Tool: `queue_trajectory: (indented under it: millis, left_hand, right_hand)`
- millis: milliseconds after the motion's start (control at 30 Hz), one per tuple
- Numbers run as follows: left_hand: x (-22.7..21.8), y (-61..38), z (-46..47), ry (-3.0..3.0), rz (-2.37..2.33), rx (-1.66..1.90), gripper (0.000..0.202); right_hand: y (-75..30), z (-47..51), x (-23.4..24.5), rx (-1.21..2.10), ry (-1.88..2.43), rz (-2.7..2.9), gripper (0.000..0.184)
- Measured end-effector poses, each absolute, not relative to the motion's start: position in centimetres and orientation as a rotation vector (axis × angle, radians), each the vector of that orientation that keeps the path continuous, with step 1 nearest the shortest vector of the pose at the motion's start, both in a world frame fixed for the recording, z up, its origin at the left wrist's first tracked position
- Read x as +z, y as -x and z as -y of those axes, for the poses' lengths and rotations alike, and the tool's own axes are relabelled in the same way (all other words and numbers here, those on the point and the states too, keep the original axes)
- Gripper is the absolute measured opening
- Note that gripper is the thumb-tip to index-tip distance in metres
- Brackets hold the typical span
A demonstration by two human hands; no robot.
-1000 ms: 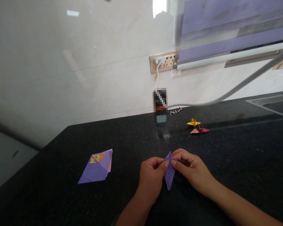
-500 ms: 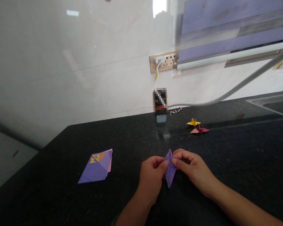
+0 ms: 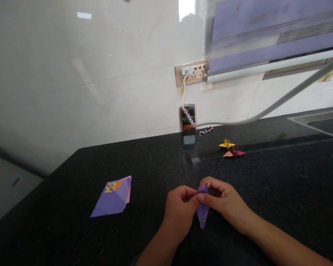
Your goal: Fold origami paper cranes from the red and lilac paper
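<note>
A narrow purple piece of folded origami paper is pinched between my two hands above the dark counter. My left hand grips its left side, with thumb and fingers closed near the middle. From the right, my right hand pinches the upper part, its thumb across the front and its index finger behind. The thumbs meet close together. A slim lower point hangs below them, with a seam and a bit of yellow down its centre. My fingers hide part of the upper end.
Left on the black counter lies a stack of purple and pink paper. Behind my right hand sit a yellow paper crane and a red-and-pink one. A phone-like device, blurred out, leans on the wall below a socket, near a beaded strand.
The upper tip of the purple paper has bent over and shifted right. My right thumb has moved across its front, beside my left thumb. The paper sits slightly lower.
</note>
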State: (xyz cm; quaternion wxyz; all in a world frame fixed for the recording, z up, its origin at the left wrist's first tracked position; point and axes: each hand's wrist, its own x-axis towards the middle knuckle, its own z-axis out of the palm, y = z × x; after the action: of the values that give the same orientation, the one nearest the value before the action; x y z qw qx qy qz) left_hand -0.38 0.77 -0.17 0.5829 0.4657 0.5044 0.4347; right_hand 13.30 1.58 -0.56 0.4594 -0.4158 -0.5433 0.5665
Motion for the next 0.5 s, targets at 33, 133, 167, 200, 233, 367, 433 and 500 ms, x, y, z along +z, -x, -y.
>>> queue_trajectory:
  millis: [33, 133, 167, 200, 233, 367, 433, 500]
  left_hand:
    - [-0.18, 0.33, -0.72, -1.104, -1.182, 1.009, 0.018]
    - [-0.26, 0.17, -0.65, -1.139, -1.189, 0.983, 0.019]
    - [-0.27, 0.13, -0.65, -1.145, -1.194, 0.972, 0.019]
    - [-0.26, 0.10, -0.66, -1.149, -1.201, 0.963, 0.019]
    - [-0.23, 0.08, -0.67, -1.151, -1.210, 0.956, 0.019]
    - [-0.08, 0.06, -0.72, -1.156, -1.237, 0.939, 0.020]
    - [-0.08, 0.08, -0.75, -1.162, -1.242, 0.930, 0.020]
    - [-0.13, 0.11, -0.78, -1.164, -1.236, 0.925, 0.019]
  right_hand:
    - [-13.29, -1.55, -0.58, 1.391, 1.025, 1.340, 0.010]
    - [-13.29, -1.56, -0.61, 1.377, 1.032, 1.352, 0.009]
    - [-13.29, -1.58, -0.60, 1.374, 1.035, 1.355, 0.008]
    - [-13.30, -1.60, -0.58, 1.369, 1.040, 1.356, 0.008]
    - [-13.30, -1.62, -0.56, 1.365, 1.044, 1.356, 0.008]
    - [-13.25, -1.66, -0.40, 1.389, 1.050, 1.327, 0.009]
    - [-13.20, -1.66, -0.33, 1.410, 1.052, 1.305, 0.010]
    - [-13.17, -1.67, -0.30, 1.416, 1.060, 1.287, 0.010]
